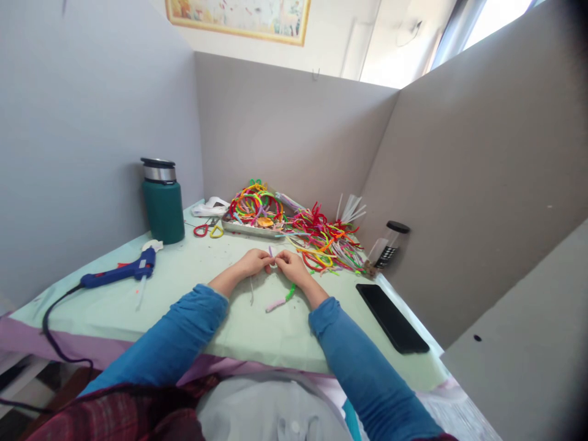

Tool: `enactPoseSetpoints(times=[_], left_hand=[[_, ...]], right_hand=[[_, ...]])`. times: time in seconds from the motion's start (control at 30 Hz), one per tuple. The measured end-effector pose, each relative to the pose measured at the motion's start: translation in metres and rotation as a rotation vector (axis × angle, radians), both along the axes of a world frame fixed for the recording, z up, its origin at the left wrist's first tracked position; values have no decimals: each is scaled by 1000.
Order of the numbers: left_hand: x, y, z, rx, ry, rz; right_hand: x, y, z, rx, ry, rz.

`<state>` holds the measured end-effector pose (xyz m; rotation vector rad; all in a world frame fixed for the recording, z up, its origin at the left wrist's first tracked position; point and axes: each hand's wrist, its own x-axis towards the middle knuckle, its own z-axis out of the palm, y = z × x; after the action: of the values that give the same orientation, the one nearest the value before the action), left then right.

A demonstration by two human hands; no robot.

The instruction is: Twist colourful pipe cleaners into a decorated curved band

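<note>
My left hand (pixel 254 263) and my right hand (pixel 294 267) meet over the middle of the table, both closed in a pinch. Between their fingertips is a purple pipe cleaner (pixel 271 251), its short end sticking up. Fingers hide the rest of it. A thin greyish strand (pixel 252 291) shows below my left hand; whether that hand holds it, I cannot tell. Just under my right hand, a pink and green wrapped pipe-cleaner piece (pixel 278 303) lies on the pale green table cover (pixel 248 343).
Behind my hands stand a metal tray (pixel 252 231) of bent pipe cleaners and a loose colourful pile (pixel 321 233). Scissors (pixel 209 230), a green bottle (pixel 164 208) and a corded blue glue gun (pixel 122 269) are left. A black phone (pixel 392 317) and clear bottle (pixel 389 245) are right. Grey partitions (pixel 294 128) enclose the table.
</note>
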<state>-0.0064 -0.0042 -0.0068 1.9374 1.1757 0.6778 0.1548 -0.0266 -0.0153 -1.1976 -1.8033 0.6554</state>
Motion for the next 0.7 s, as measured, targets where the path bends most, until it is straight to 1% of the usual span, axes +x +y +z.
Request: enactPoseSetpoints(times=[0.4,0.7], left_hand=[[1,-2,1,16,24,36],[1,-1,0,20,37,31]], right_hand=[[0,2,-2,-1,-3,2],[1,5,-5,21,-32,-6]])
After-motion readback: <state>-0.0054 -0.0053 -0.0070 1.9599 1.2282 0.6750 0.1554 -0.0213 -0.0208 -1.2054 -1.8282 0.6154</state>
